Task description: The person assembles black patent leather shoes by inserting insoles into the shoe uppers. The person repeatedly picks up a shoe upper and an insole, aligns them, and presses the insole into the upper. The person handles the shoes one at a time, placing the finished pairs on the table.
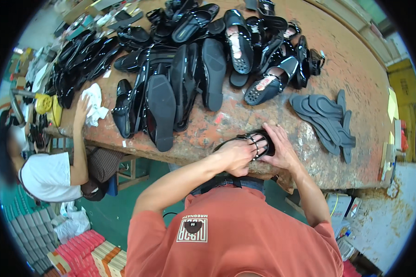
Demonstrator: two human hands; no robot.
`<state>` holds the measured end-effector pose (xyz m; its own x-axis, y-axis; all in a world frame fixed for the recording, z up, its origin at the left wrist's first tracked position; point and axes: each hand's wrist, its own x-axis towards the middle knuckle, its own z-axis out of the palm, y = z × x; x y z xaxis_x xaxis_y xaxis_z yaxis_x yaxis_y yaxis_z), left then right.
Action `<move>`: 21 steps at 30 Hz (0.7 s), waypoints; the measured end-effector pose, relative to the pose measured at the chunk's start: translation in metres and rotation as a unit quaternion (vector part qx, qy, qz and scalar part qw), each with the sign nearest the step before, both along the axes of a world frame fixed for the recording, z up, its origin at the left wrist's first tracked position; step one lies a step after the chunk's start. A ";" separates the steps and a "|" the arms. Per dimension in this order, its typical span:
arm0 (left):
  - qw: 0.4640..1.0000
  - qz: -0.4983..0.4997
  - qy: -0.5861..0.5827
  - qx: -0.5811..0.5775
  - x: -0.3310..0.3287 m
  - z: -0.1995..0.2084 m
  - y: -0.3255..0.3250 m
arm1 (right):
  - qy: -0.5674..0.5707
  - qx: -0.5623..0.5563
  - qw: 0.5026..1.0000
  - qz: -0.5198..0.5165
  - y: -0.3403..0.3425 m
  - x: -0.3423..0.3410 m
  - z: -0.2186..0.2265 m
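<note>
At the table's near edge, a glossy black shoe [269, 140] with a studded strap lies between my two hands. My left hand [240, 154] holds it, its fingers reaching through the strap into the opening. Against the other end of the shoe, my right hand [282, 147] is curled around the side, thumb toward me. The toe part is mostly covered by my left hand and wrist. Just beyond, a black shoe with its sole up [161, 111] lies among several others. To the right rests a pile of dark grey insoles [323, 119].
A worn wooden table [208, 134] carries a large heap of black shoes [185, 60]. On the left, a person in a white shirt [48, 175] sits with a hand by a white crumpled cloth [95, 105]. A yellow tool [44, 104] stands beyond that person's arm.
</note>
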<state>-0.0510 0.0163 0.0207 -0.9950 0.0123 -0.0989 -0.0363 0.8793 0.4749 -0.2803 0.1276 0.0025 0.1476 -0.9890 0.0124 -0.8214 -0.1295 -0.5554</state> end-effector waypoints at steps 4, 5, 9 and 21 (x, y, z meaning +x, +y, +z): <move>0.997 0.052 0.047 -0.030 0.016 -0.001 0.011 | -0.093 -0.006 0.995 -0.022 -0.002 -0.005 -0.004; 0.997 0.050 0.038 -0.043 0.021 0.008 0.009 | -0.093 -0.013 0.995 -0.021 -0.005 -0.004 -0.006; 0.997 0.066 0.033 0.003 -0.028 -0.009 0.013 | -0.080 -0.013 0.996 -0.029 -0.003 -0.005 -0.008; 0.883 0.361 0.209 0.215 0.072 0.061 -0.014 | 0.132 -0.043 0.981 0.138 -0.006 0.009 0.057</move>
